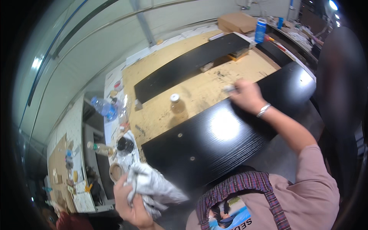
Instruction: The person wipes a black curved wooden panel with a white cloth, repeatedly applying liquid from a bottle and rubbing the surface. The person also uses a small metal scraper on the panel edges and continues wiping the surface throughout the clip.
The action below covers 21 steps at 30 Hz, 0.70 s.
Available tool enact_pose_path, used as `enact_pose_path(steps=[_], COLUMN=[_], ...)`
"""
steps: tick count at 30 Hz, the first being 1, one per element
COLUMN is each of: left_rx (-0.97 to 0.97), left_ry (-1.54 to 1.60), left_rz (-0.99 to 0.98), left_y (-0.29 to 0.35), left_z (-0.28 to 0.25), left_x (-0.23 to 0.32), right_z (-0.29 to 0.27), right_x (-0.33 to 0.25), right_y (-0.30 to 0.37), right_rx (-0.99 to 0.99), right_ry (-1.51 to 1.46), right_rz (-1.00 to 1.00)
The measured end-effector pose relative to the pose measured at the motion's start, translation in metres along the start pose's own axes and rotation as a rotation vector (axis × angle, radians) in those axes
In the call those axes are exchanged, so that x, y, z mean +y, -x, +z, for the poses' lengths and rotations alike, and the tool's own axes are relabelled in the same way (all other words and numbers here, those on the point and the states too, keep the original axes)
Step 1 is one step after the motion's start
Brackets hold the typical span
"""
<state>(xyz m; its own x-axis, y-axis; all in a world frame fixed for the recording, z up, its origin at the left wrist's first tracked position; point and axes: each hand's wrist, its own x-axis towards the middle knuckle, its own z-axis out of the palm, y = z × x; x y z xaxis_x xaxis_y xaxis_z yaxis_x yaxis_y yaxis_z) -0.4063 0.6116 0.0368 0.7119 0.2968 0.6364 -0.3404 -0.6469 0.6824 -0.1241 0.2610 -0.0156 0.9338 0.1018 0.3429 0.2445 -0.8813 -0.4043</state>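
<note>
Workshop wall (92,53), pale and ribbed, fills the upper left of the frame. Below it, a tan surface (157,119), flecked with dark marks, spans the centre. Main workpiece: front black panel (234,134), wood-grained, lying diagonally from lower centre to upper right, strong glare at its middle. Rear black panel (191,65) lies beyond it, upper centre, propped on blocks.

White cloth (153,186), crumpled, at lower left, off the panel's near-left corner. Left hand (132,203) grips it, thumb and fingers closed round the bunched fabric, forearm rising from the lower edge. Right hand (247,96), right of centre, is at the panel's far long edge; arm bent, forearm slanting up and leftward, fingers curled. It seems to pinch a pale wad (229,88); blur hides the exact grip and the material.

White-capped bottle (178,107) stands between the panels, left of centre. Two small round fittings (180,135) show at the front panel's left end.

Judgement: step in hand is probably wiping or touching up the far edge. Next move likely calls for light, even contact along that edge, cloth kept ready.
</note>
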Motion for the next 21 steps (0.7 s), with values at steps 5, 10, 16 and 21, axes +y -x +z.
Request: enact_pose_path(steps=[5, 10, 16, 21], left_rx=[-0.691, -0.837, -0.848, -0.83], left_ry=[-0.381, -0.473, -0.459, -0.468], left_rz=[0.338, 0.287, 0.267, 0.253], left_y=[-0.061, -0.033, -0.036, -0.034], left_z=[0.104, 0.137, 0.146, 0.139], left_x=[-0.037, -0.053, -0.049, -0.05], right_z=[0.047, 0.003, -0.055, -0.022], right_x=[-0.074, 0.054, 0.158, 0.087], right_y=[0.04, -0.002, -0.027, 0.002], right_rx=[-0.12, -0.043, 0.153, -0.077], right_ry=[-0.236, 0.033, 0.237, -0.057], right_rz=[-0.403, 0.006, 0.209, -0.16])
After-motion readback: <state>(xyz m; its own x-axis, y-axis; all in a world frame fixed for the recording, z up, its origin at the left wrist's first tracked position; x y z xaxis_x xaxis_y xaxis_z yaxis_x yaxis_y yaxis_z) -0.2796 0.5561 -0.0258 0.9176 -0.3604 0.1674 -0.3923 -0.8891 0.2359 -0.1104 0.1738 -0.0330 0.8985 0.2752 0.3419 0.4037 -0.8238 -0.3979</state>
